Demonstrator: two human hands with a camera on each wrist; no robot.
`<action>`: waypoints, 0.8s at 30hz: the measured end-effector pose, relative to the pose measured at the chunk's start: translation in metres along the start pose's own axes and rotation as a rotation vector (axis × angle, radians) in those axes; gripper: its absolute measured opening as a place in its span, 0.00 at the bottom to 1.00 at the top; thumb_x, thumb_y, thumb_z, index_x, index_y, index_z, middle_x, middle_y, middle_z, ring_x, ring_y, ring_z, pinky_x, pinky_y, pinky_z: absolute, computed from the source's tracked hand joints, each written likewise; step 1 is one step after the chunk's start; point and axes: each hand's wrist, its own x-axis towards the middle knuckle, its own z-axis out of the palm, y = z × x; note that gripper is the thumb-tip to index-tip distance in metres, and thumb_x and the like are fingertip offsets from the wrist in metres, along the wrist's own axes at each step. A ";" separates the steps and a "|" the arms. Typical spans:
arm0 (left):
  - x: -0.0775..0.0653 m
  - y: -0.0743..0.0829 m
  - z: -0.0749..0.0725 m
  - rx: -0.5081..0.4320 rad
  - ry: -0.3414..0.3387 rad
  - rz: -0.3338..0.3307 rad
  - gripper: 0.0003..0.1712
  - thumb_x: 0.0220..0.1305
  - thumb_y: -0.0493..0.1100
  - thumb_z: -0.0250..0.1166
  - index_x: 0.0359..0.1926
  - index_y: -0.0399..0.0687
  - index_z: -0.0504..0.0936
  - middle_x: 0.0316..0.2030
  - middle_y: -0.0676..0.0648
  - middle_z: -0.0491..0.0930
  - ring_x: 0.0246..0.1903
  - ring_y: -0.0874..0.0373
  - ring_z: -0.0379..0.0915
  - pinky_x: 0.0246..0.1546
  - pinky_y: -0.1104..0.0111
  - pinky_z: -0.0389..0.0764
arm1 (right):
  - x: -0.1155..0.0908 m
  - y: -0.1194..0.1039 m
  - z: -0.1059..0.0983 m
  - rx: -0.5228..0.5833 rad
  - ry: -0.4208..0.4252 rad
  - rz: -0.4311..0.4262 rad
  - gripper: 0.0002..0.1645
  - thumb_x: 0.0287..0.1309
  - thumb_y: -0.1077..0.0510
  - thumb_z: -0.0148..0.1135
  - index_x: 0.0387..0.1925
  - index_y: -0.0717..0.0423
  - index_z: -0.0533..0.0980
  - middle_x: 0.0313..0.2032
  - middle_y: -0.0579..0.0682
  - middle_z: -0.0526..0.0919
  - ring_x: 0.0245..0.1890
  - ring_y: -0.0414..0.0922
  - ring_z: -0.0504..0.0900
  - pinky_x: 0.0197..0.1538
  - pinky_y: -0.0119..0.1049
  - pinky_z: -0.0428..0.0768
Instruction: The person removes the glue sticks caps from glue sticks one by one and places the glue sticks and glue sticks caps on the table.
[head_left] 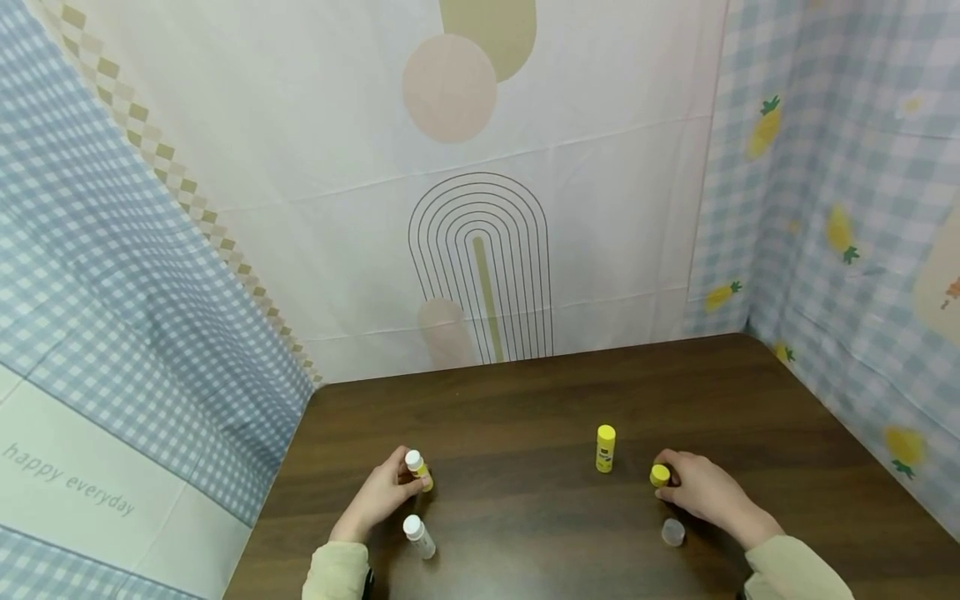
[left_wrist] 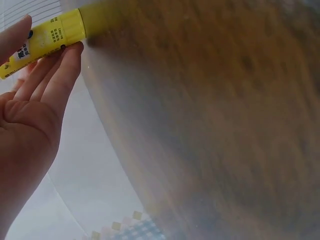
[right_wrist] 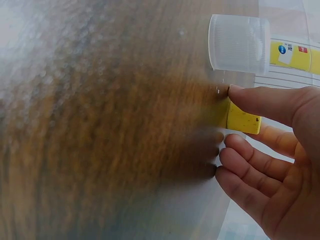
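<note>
My left hand (head_left: 378, 496) holds a yellow glue stick (head_left: 424, 477) with a white top between thumb and fingers. Its printed yellow barrel (left_wrist: 60, 32) stands with its base on the table in the left wrist view. Just in front of that hand is a white-topped tube (head_left: 422, 543) with a pale body. On the other side, my right hand (head_left: 708, 487) pinches a small yellow cap (right_wrist: 244, 119) at the tabletop, its other fingertips touching the wood. Close beside this hand sits a translucent cap (right_wrist: 239, 44). A yellow-topped glue stick (head_left: 604, 454) stands upright left of the right hand.
The dark wooden table (head_left: 517, 508) reaches back to a white printed cloth (head_left: 352, 275) hanging behind it. Blue checked cloth hangs along the left (head_left: 172, 317) and right sides.
</note>
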 end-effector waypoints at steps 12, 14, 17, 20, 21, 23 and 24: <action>-0.020 0.017 -0.023 0.009 0.131 -0.072 0.24 0.61 0.39 0.73 0.55 0.38 0.76 0.52 0.39 0.83 0.54 0.42 0.80 0.55 0.53 0.80 | -0.001 0.002 -0.003 0.090 -0.049 0.021 0.28 0.54 0.60 0.74 0.56 0.62 0.76 0.27 0.47 0.72 0.26 0.45 0.70 0.29 0.40 0.68; -0.025 0.023 -0.029 0.003 0.171 -0.078 0.24 0.61 0.40 0.73 0.55 0.38 0.77 0.53 0.39 0.82 0.55 0.42 0.79 0.57 0.53 0.79 | -0.002 0.004 -0.006 0.104 -0.055 0.019 0.29 0.54 0.60 0.74 0.56 0.63 0.75 0.27 0.48 0.71 0.25 0.45 0.70 0.29 0.39 0.67; -0.033 0.034 -0.037 0.012 0.213 -0.070 0.24 0.62 0.41 0.73 0.56 0.38 0.77 0.55 0.38 0.81 0.57 0.41 0.77 0.58 0.54 0.78 | -0.003 0.003 -0.014 0.111 -0.055 0.019 0.31 0.54 0.58 0.75 0.57 0.63 0.74 0.30 0.49 0.72 0.25 0.45 0.69 0.29 0.39 0.67; -0.042 0.045 -0.044 0.067 0.242 -0.063 0.25 0.62 0.42 0.72 0.58 0.39 0.77 0.56 0.40 0.81 0.59 0.43 0.76 0.59 0.54 0.77 | -0.004 -0.002 -0.028 0.118 -0.046 0.010 0.33 0.55 0.54 0.75 0.59 0.64 0.74 0.36 0.51 0.76 0.29 0.45 0.73 0.31 0.40 0.71; -0.045 0.048 -0.046 0.088 0.251 -0.061 0.25 0.63 0.42 0.72 0.58 0.40 0.77 0.56 0.41 0.81 0.59 0.43 0.76 0.59 0.54 0.77 | -0.004 -0.005 -0.034 0.119 -0.036 -0.001 0.34 0.56 0.53 0.74 0.59 0.64 0.74 0.38 0.52 0.78 0.31 0.47 0.76 0.32 0.42 0.73; -0.051 0.054 -0.049 0.131 0.265 -0.056 0.25 0.63 0.43 0.72 0.58 0.40 0.77 0.56 0.42 0.80 0.60 0.44 0.76 0.59 0.53 0.77 | -0.005 -0.011 -0.046 0.121 -0.017 -0.029 0.36 0.56 0.49 0.74 0.60 0.65 0.73 0.43 0.57 0.81 0.38 0.51 0.80 0.35 0.45 0.78; -0.054 0.056 -0.051 0.143 0.269 -0.054 0.25 0.63 0.43 0.72 0.58 0.40 0.77 0.57 0.42 0.80 0.60 0.44 0.75 0.59 0.53 0.77 | -0.005 -0.014 -0.051 0.118 -0.004 -0.045 0.37 0.57 0.48 0.74 0.60 0.64 0.73 0.46 0.58 0.81 0.41 0.54 0.81 0.37 0.47 0.79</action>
